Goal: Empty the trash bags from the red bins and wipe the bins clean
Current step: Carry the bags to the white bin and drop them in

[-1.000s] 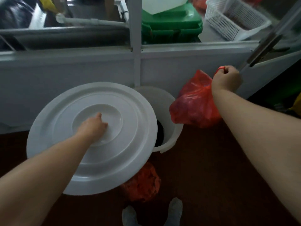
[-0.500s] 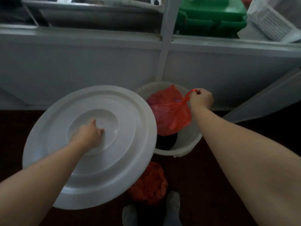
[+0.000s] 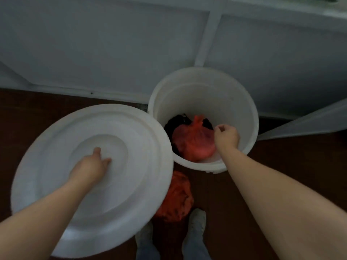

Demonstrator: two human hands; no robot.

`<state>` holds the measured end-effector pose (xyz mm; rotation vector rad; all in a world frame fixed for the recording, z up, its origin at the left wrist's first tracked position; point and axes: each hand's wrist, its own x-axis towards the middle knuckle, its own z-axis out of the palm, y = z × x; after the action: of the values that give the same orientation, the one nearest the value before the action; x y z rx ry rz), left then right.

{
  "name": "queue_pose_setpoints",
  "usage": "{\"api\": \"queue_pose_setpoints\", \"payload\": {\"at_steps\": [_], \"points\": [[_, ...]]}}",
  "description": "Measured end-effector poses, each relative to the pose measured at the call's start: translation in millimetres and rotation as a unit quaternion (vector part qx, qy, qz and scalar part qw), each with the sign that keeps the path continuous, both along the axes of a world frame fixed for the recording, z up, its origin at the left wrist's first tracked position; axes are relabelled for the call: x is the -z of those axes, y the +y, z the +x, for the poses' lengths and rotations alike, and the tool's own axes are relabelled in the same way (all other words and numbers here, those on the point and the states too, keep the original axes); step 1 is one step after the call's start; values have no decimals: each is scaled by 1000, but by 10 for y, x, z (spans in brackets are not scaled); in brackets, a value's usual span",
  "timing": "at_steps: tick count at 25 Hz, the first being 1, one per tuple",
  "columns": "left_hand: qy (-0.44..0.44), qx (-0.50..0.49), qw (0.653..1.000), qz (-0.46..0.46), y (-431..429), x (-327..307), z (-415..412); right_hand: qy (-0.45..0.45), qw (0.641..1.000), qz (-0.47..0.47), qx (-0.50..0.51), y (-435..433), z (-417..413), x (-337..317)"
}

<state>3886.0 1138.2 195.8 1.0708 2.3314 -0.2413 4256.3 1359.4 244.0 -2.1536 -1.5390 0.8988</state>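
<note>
Red trash bag lies inside the white bucket, on something black, at the far edge of the floor by the grey wall; right grip hovers just above it, fingers loosely bent, holding nothing; left grip curls its fingers into the centre of the white lid and holds it tilted beside the bucket; second red bag lies on the floor, partly under the lid.

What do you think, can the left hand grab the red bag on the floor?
Probably not yet: the left hand holds the big white lid, which hangs over part of the floor bag.
</note>
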Motion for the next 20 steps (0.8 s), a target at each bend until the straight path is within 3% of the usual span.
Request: {"api": "queue_pose_setpoints", "payload": {"at_steps": [11, 20], "points": [[9, -82, 996, -17, -633, -107, 87, 24, 987, -17, -155, -333, -626, 25], [10, -175, 984, -31, -1954, 48, 69, 28, 937, -23, -346, -1454, -1161, 575]]}}
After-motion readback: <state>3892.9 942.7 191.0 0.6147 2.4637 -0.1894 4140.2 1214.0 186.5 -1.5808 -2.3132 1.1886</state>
